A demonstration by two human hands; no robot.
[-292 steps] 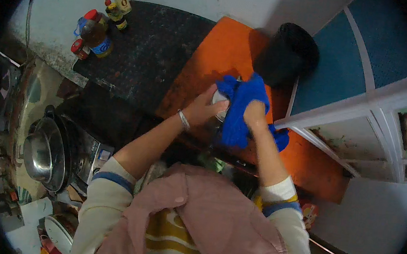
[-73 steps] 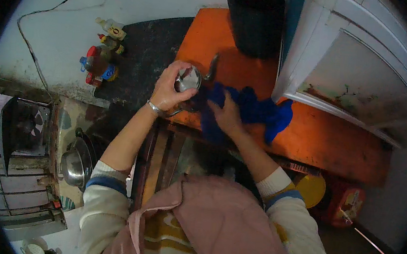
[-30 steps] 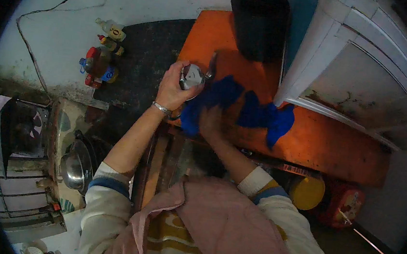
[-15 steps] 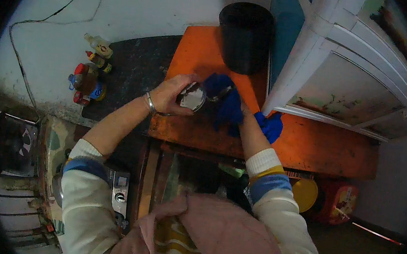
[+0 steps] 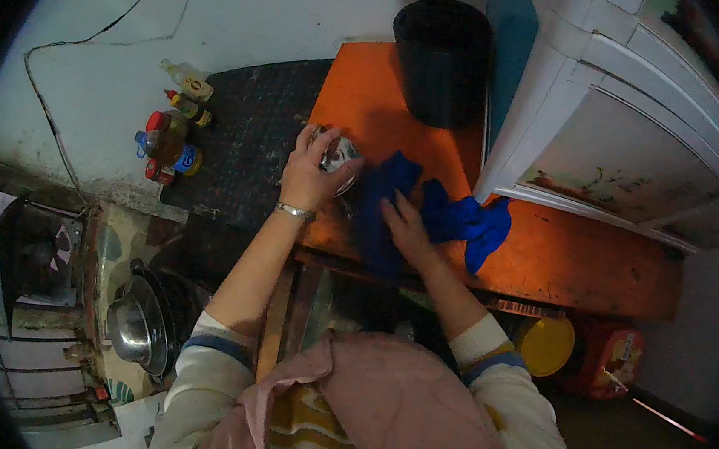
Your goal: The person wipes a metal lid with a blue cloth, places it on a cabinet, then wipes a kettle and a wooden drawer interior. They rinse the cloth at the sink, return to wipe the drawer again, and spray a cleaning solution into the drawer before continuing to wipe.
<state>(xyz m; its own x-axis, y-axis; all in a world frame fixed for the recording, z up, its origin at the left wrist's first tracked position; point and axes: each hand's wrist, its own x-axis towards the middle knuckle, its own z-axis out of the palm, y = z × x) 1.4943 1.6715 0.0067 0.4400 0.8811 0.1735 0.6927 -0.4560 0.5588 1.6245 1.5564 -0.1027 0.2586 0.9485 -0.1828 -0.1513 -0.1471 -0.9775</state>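
A cluster of small labelled bottles (image 5: 171,135) with red, yellow and blue colours stands by the wall.

Dim, warm indoor light, strongest on the upper wall, with heavy fisheye bending and a black vignette rim.

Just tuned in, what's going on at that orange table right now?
A person stands over the orange table. The left hand grips a small shiny metal container from above, and the right hand presses a blue cloth on the tabletop right beside it. A black bucket stands at the table's far end, and bottles sit by the wall to the left.
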